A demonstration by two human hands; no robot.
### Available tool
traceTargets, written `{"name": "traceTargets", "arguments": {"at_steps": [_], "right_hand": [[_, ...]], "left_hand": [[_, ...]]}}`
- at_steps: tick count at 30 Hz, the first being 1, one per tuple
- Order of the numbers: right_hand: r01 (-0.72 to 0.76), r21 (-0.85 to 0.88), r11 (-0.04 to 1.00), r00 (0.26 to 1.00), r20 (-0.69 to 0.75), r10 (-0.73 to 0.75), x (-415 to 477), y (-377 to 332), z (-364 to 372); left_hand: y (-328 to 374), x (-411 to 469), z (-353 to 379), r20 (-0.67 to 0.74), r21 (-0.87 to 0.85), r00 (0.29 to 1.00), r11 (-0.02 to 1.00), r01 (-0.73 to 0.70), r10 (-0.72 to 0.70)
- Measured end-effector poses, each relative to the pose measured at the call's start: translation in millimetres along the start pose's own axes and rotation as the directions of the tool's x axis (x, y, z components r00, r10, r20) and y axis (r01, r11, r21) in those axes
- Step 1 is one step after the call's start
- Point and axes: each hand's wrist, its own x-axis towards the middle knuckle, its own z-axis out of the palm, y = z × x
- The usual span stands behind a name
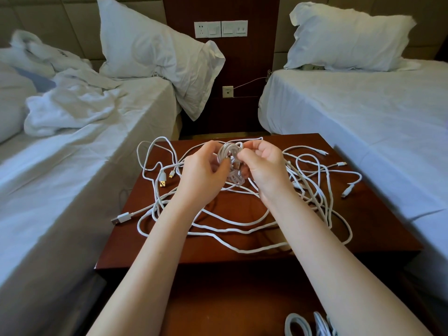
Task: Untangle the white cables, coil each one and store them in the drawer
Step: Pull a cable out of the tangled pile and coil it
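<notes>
Two hands wound one white cable into a coil above the tangle on the bench (pixel 218 252)
From the left, a USB plug (pixel 120 218) pointed off the bench edge toward the left bed (pixel 60 166). The left hand (pixel 203 172) curled its fingers round the coil (pixel 229 152), which was held upright, long axis near vertical. The right hand (pixel 264 168) pinched a turn near its top. The step likely wanted even loops and a firmly tucked tail. The other white cables (pixel 242 230) sprawled widthwise, and finished coils (pixel 298 323) lay low right, perhaps in the drawer

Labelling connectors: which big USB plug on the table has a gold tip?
The gold-tipped plug just left of the left hand; the other big plug, at the table's left edge, has a silver tip.
</notes>
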Motion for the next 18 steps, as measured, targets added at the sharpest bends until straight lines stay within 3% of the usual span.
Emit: {"name": "traceTargets", "arguments": {"at_steps": [5,11,18], "right_hand": [[0.004,0.012,1.0,0.998,-0.065,-0.003,1,5,5],[0.091,-0.165,0.982,0.982,-0.15,-0.116,2,13,6],[0.225,-0.307,0.925,0.955,-0.117,-0.271,-2,16,4]], "left_hand": [[-1,0,0,0.019,0.044,1.0,0.999,0.001,-0.001],[-1,-1,4,0.023,0.083,0.999,0.996,0.021,-0.023],[1,-1,5,0.011,0.125,1.0,0.992,-0.001,-0.001]]}}
